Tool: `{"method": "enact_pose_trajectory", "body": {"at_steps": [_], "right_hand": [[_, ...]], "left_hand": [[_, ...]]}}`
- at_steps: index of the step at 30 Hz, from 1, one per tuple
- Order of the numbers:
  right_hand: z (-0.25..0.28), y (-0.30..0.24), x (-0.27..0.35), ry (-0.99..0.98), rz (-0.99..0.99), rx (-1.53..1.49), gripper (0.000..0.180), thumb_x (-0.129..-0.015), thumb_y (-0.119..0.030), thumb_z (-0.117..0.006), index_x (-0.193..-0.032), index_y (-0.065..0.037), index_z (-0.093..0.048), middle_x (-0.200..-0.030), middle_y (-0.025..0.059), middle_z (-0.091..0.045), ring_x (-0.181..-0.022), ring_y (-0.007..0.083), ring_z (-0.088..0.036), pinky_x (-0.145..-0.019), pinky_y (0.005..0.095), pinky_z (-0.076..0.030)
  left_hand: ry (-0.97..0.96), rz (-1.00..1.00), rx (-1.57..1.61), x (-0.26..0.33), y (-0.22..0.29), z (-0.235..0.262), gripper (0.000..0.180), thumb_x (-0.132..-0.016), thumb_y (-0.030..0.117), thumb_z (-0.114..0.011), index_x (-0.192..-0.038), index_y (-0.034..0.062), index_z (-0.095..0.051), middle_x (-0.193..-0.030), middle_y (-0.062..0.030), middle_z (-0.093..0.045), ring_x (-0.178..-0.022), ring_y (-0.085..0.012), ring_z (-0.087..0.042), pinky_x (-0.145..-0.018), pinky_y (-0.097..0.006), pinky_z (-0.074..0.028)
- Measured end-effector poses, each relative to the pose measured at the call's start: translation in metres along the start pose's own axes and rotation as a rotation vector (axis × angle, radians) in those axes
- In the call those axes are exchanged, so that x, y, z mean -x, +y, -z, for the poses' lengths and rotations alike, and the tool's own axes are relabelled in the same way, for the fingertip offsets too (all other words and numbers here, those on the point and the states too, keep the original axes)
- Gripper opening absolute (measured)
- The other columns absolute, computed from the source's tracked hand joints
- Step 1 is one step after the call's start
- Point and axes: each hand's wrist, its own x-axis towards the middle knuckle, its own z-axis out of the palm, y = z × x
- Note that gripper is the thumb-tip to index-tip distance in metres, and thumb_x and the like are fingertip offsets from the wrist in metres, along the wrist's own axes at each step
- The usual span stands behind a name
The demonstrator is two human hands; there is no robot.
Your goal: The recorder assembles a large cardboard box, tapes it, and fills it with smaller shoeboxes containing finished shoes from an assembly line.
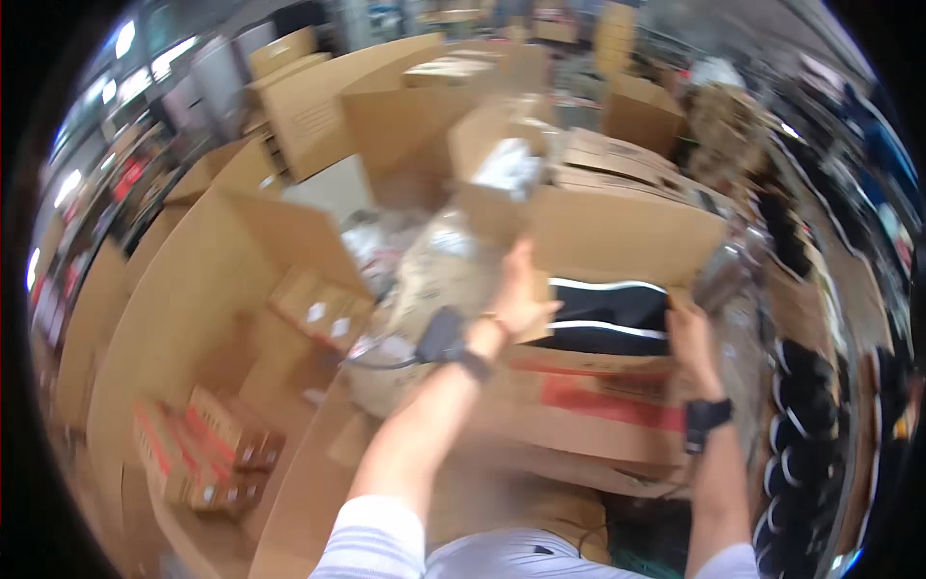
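The picture is motion-blurred. An open cardboard box (617, 241) stands in front of me with a black item with white stripes (608, 314) inside. My left hand (516, 299) reaches forward and grips the box's left flap, thumb toward the black item. A dark device (444, 336) with a cable sits at that wrist. My right hand (690, 333) is at the box's right edge, next to crinkled clear plastic (721, 278); its grip is too blurred to read. A black watch (707, 417) is on the right wrist. A clear plastic bag (439, 270) lies left of the left hand.
A large open carton (193, 289) at the left holds several small red-and-tan boxes (207, 449). More cartons (328, 106) are stacked behind. A flat box with a red stripe (598, 400) lies under my arms. Dark shoes (801, 425) line the right side.
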Motion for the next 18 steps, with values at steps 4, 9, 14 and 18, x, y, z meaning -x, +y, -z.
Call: {"method": "enact_pose_trajectory", "body": {"at_steps": [4, 9, 14, 18], "right_hand": [[0.049, 0.053, 0.003, -0.097, -0.369, -0.852, 0.019, -0.085, -0.009, -0.048, -0.095, 0.001, -0.06, -0.084, 0.0018, -0.061, -0.072, 0.01, -0.054, -0.066, 0.0221, -0.043], [0.055, -0.019, 0.02, -0.386, 0.116, -0.448, 0.062, -0.075, -0.033, -0.065, -0.124, -0.002, -0.043, -0.138, 0.0134, -0.025, -0.127, 0.023, -0.026, -0.101, 0.0347, -0.026], [0.041, 0.002, 0.024, -0.282, 0.282, -0.174, 0.067, -0.066, -0.028, -0.069, -0.124, -0.006, -0.044, -0.139, 0.0129, -0.024, -0.127, 0.0278, -0.026, -0.102, 0.0372, -0.025], [0.054, 0.018, 0.006, -0.363, 0.275, -0.167, 0.053, -0.083, -0.037, -0.051, -0.126, -0.005, -0.043, -0.138, 0.0147, -0.027, -0.127, 0.0286, -0.026, -0.101, 0.0385, -0.025]], "left_hand": [[0.151, -0.266, 0.064, 0.009, -0.018, 0.005, 0.024, -0.07, -0.002, -0.051, -0.077, 0.0153, -0.067, -0.104, -0.007, -0.058, -0.106, -0.0272, -0.05, -0.092, -0.035, -0.039], [-0.694, -0.144, -0.459, -0.02, 0.041, 0.051, 0.038, -0.065, 0.045, -0.061, -0.099, 0.0276, -0.065, -0.123, -0.0084, -0.048, -0.125, -0.0265, -0.031, -0.098, -0.058, -0.02], [-0.637, -0.143, -0.63, -0.01, 0.051, -0.002, 0.106, -0.04, 0.064, -0.071, -0.132, 0.0283, -0.032, -0.134, -0.0301, -0.02, -0.124, -0.0459, -0.018, -0.095, -0.065, -0.011], [-0.716, -0.139, -0.498, -0.026, 0.041, -0.014, 0.098, -0.043, 0.07, -0.064, -0.128, 0.0298, -0.038, -0.131, -0.0291, -0.026, -0.121, -0.0448, -0.022, -0.094, -0.065, -0.012]]}}
